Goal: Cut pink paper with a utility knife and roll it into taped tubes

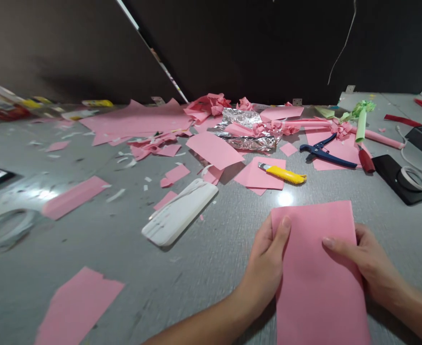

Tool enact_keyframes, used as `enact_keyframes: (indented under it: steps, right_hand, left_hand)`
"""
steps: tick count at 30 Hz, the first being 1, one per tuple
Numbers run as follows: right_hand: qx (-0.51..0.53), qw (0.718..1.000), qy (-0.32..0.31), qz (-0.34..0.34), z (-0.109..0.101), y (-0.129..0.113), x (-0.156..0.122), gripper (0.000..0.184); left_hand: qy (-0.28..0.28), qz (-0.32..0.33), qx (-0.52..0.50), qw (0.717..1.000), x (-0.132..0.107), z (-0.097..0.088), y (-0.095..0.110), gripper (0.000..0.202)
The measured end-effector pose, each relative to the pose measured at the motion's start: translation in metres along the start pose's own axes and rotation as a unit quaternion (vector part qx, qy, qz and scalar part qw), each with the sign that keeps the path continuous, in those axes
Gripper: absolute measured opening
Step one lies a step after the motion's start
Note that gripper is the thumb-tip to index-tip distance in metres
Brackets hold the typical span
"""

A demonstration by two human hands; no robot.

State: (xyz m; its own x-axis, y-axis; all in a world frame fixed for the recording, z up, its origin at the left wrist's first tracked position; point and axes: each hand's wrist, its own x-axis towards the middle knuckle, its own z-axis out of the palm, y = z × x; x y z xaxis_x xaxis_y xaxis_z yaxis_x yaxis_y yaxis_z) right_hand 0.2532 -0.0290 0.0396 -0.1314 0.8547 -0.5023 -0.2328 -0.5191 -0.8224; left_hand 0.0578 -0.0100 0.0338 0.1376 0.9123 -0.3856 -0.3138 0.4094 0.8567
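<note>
A pink paper sheet (pixel 317 273) lies on the grey table (pixel 211 249) in front of me. My left hand (pixel 266 261) grips its left edge, thumb on top and the other fingers under the paper. My right hand (pixel 367 261) grips the right edge the same way, thumb pressed on the sheet. Just beyond the sheet lies a yellow utility knife (pixel 285 174) on a pink scrap.
A white phone case (pixel 178 212) lies left of my hands. Blue-handled pliers (pixel 324 153), crumpled foil (pixel 245 129), pink paper flowers and rolls (pixel 340 128), a black phone with a tape ring (pixel 400 178) and many pink scraps (pixel 76 195) litter the table. A dark wall stands behind.
</note>
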Motion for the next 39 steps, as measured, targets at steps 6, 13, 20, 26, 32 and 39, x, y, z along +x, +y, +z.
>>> enact_keyframes:
  steps: [6, 13, 20, 26, 32, 39]
  right_hand:
    - [0.001, 1.000, 0.005, -0.010, 0.003, -0.001, 0.001, 0.052]
    - [0.007, 1.000, 0.007, -0.016, 0.005, -0.002, 0.001, 0.053]
    - [-0.012, 1.000, 0.008, -0.018, 0.008, -0.006, 0.006, 0.060]
    - [0.011, 0.997, -0.046, -0.054, 0.007, -0.008, 0.014, 0.061]
    - [-0.007, 0.998, -0.009, -0.062, 0.003, -0.012, 0.019, 0.059]
    - [-0.048, 0.997, 0.002, -0.058, -0.002, -0.009, 0.024, 0.068]
  left_hand:
    - [0.022, -0.008, 0.010, 1.000, -0.001, -0.002, -0.002, 0.057]
    - [0.000, 0.002, 0.017, 1.000, 0.001, 0.001, 0.004, 0.055]
    - [0.013, 0.005, 0.058, 0.998, 0.005, -0.004, 0.002, 0.055]
    - [0.071, 0.076, 0.182, 0.978, 0.016, -0.012, 0.008, 0.051]
    - [0.092, 0.129, 0.213, 0.964, 0.026, -0.014, 0.015, 0.043]
    - [0.061, 0.116, 0.173, 0.976, 0.028, -0.015, 0.016, 0.045]
